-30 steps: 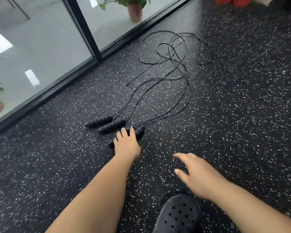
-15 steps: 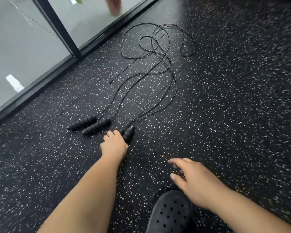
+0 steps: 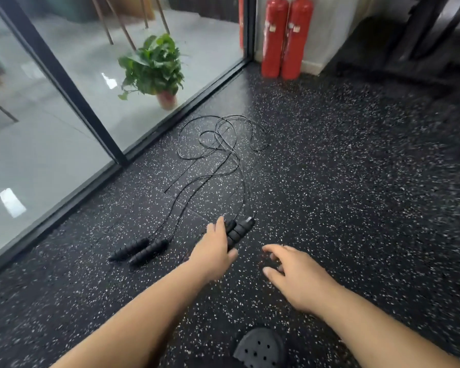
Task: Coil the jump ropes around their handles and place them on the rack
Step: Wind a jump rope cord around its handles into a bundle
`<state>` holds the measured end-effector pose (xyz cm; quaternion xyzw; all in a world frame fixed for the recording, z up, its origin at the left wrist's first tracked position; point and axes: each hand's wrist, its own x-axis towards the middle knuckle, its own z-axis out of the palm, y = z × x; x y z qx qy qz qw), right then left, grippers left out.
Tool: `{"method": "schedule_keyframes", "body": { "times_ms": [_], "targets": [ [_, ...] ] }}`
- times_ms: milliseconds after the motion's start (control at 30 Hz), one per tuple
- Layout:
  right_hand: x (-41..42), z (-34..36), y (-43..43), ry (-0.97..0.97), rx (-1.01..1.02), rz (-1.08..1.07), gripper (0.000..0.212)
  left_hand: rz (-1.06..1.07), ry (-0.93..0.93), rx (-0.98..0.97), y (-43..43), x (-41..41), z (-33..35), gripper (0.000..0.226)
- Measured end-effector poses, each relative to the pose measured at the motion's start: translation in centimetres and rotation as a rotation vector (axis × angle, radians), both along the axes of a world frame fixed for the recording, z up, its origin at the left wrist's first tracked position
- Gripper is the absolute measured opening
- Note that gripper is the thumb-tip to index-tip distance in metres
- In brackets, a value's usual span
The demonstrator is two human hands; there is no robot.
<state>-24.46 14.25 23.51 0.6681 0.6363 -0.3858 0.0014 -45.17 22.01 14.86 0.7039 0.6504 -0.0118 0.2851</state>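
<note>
Scene: A person bends over a speckled gym floor strewn with two black jump ropes, well short of the two red fire extinguishers standing in the corner.
Left hand: The left hand grips the held handles, one rope's pair side by side, with fingers and thumb wrapped round them.
Right hand: The right hand hovers just beside that pair, its fingers spread and holding nothing.
Second rope: The second pair of handles lies untouched on the floor, farther from the extinguishers than the held pair and off to their left.
Cords: Both cords trail from the handles into one loose tangle, lying between the handles and the extinguishers.
Progress: The job looks barely begun: one pair of handles is in hand, no cord is wound, and neither rope is stowed.
Still to do: Separating the cords, coiling each round its handles, then carrying both to the rack.
Rack: A dark frame right of the extinguishers may be it, but that cannot be told.
</note>
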Motion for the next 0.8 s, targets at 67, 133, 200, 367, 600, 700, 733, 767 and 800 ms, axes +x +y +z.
{"method": "schedule_keyframes", "body": {
  "times_ms": [67,133,200,367,600,700,733,767,800],
  "targets": [
    [1.2,3.0,-0.1,0.004,0.055,-0.060,0.055,-0.084,-0.042,0.029,0.1,2.5,4.2,0.100],
    [2.7,6.1,-0.4,-0.002,0.108,-0.137,0.060,-0.157,-0.087,0.063,-0.1,5.3,8.5,0.102],
    [4.2,9.3,-1.0,0.012,0.163,-0.225,0.064,-0.212,-0.144,0.116,-0.6,8.4,12.7,0.100],
    [9.0,16.8,-4.6,0.084,0.428,-0.476,0.039,-0.331,-0.321,0.214,-3.7,16.3,21.9,0.097],
    [17.7,25.2,-10.8,0.293,0.907,-0.758,0.019,-0.401,-0.635,0.272,-11.3,26.6,32.8,0.099],
    [21.1,28.5,-14.2,0.383,1.035,-0.759,0.015,-0.426,-1.009,0.083,-14.5,29.5,36.1,0.076],
    [22.1,29.3,-15.5,0.392,1.066,-0.749,0.016,-0.423,-1.141,-0.018,-15.5,30.2,36.8,0.069],
    [22.9,29.8,-16.8,0.387,1.084,-0.743,0.017,-0.412,-1.244,-0.108,-16.3,30.8,37.3,0.065],
    [23.6,30.1,-18.1,0.371,1.088,-0.734,0.017,-0.390,-1.296,-0.173,-17.1,31.3,37.5,0.061]
  ]
}}
